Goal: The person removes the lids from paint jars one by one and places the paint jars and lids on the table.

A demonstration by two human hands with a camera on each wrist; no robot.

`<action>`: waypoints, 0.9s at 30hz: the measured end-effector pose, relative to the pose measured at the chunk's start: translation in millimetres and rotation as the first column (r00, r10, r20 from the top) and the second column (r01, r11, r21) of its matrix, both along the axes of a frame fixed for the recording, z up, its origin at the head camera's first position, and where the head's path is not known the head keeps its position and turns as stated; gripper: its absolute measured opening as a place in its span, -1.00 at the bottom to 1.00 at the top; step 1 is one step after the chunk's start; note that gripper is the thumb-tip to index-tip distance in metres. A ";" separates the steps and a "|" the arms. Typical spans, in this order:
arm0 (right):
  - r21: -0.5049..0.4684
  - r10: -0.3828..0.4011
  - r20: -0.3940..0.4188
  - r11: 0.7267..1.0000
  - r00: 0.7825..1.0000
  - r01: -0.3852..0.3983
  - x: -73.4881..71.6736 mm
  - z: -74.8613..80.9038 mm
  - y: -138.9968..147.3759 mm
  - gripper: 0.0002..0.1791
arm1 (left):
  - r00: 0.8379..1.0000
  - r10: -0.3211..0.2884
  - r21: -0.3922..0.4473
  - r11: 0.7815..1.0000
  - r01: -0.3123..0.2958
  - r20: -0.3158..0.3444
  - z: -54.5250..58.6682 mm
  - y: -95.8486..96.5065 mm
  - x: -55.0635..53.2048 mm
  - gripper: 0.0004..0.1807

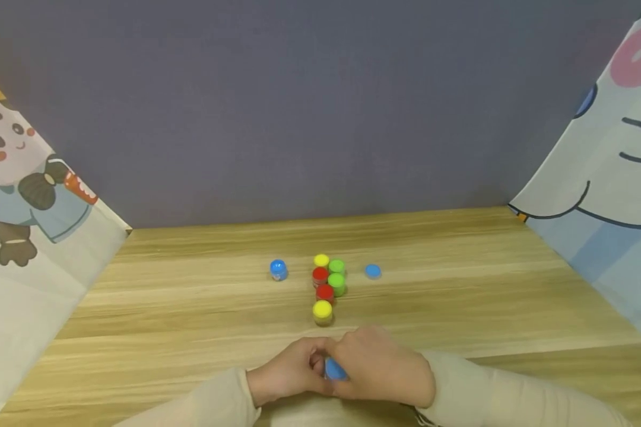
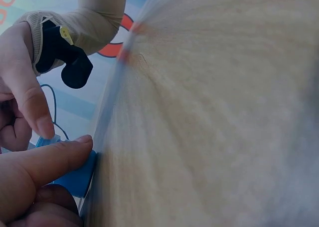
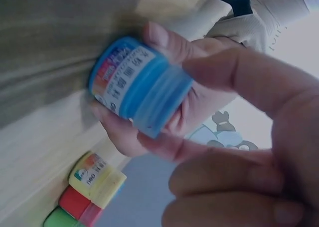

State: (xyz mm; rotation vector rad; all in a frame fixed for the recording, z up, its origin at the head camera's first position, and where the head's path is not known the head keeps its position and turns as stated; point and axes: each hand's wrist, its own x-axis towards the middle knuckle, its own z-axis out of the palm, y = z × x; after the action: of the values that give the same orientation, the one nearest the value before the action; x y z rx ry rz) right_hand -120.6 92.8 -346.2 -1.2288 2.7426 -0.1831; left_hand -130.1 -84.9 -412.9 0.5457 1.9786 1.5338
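Near the table's front edge, both hands meet around a small blue paint jar (image 1: 335, 369). My left hand (image 1: 288, 370) grips the jar's body. In the left wrist view, its thumb lies across the blue jar (image 2: 77, 179). From the other side, my right hand (image 1: 381, 367) pinches the translucent lid (image 3: 162, 100) between thumb and forefinger. The lid sits on the jar, which is tilted in the right wrist view, its printed label (image 3: 124, 75) showing. Much of the jar is hidden by fingers in the head view.
Beyond the hands stands a cluster of lidded jars: a yellow jar (image 1: 323, 313) in front, then red jars (image 1: 324, 293), green jars (image 1: 337, 284) and another yellow one behind. Left of them is another blue jar (image 1: 278, 270); to the right lies a flat blue disc (image 1: 373, 271).
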 end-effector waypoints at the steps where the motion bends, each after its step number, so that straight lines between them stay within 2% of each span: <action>1: 0.004 0.010 0.012 1.000 1.000 -0.010 -0.3 1.1 0.5 -0.59 | 1.000 -0.005 0.007 1.000 0.005 0.003 0.2 0.0 -0.1 -0.58; 4: 0.005 0.043 0.049 0.999 0.998 -0.043 -1.7 4.8 2.7 -0.59 | 0.999 -0.025 0.041 0.999 0.024 0.023 0.7 0.9 -0.9 -0.64; 6: -0.003 0.070 0.066 0.998 0.995 -0.070 -2.6 6.9 4.3 -0.66 | 0.999 -0.033 0.062 0.998 0.031 0.035 1.1 1.6 -1.1 -0.68; 10: -0.027 0.119 0.066 0.993 0.991 -0.117 -3.0 8.5 5.5 -0.74 | 0.999 -0.024 0.055 0.998 0.022 0.024 0.8 1.3 -0.6 -0.71; 13: -0.057 0.090 0.071 0.995 0.993 -0.086 -2.0 7.4 3.4 -0.72 | 1.000 -0.006 0.017 1.000 0.006 -0.001 -0.4 0.5 -0.3 -0.68; 16: -0.069 0.020 0.042 0.997 0.999 -0.017 -0.8 4.4 0.2 -0.65 | 1.000 0.001 0.004 1.000 -0.001 -0.012 -0.8 0.4 -0.3 -0.55; 20: -0.032 -0.041 -0.057 0.999 0.998 0.039 -0.3 -0.2 -2.2 -0.62 | 1.000 -0.019 0.019 1.000 0.019 -0.001 0.4 1.1 -0.3 -0.40; 23: -0.005 -0.058 -0.104 0.998 0.993 0.058 -0.4 -1.9 -3.1 -0.58 | 1.000 -0.023 0.019 1.000 0.023 0.005 1.2 1.2 -0.3 -0.43; 27: 0.012 -0.068 -0.122 0.997 0.990 0.070 -0.3 -3.6 -3.6 -0.53 | 1.000 -0.008 0.019 1.000 0.008 0.006 0.8 1.5 0.0 -0.50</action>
State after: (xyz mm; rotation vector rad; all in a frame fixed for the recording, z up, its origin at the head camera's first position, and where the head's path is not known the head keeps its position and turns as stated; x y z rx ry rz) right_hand -120.9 89.2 -349.7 -1.1797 2.8863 -0.0950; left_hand -130.2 -83.5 -412.1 0.5551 1.9568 1.5492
